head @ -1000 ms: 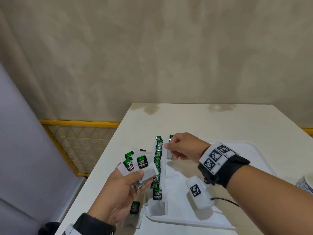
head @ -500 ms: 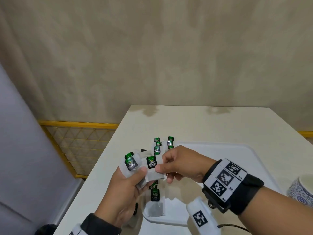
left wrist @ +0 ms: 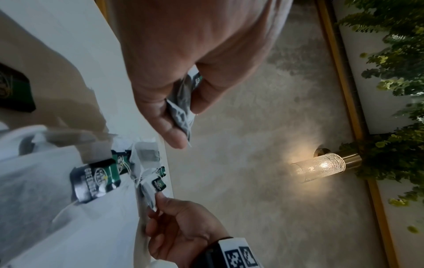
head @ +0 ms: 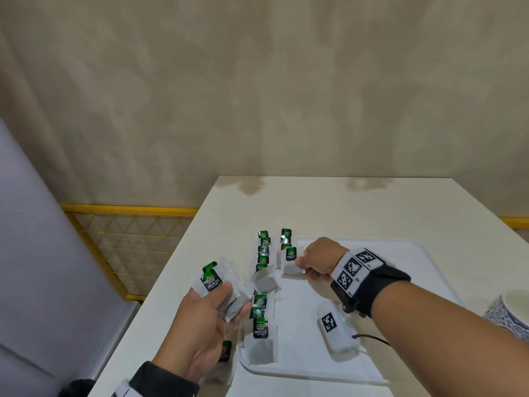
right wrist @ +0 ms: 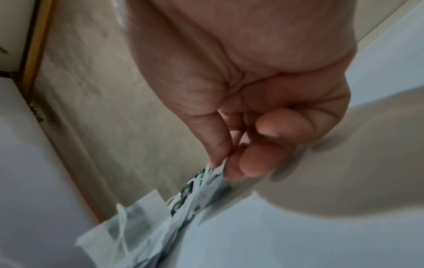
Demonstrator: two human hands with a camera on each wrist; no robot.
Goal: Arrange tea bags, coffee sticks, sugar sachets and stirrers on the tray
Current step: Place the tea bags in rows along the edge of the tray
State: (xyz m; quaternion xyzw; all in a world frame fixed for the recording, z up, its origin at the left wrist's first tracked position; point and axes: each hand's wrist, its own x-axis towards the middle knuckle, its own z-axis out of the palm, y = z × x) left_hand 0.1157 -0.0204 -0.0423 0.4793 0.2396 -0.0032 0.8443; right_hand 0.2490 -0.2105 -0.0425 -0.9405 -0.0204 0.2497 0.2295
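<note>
The white table point(head: 357, 207) carries a white tray point(head: 423, 270) and a patterned cup point(head: 512, 313)

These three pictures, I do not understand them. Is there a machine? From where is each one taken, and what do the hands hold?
There is no machine, only a person with a camera on the head and one on each wrist. The head view looks down at a white table with a white tray. Rows of tea bags lie on the tray. The left hand grips a bundle of tea bags. The right hand pinches one tea bag at the second row. The wrist views show the same grips from close.
</note>
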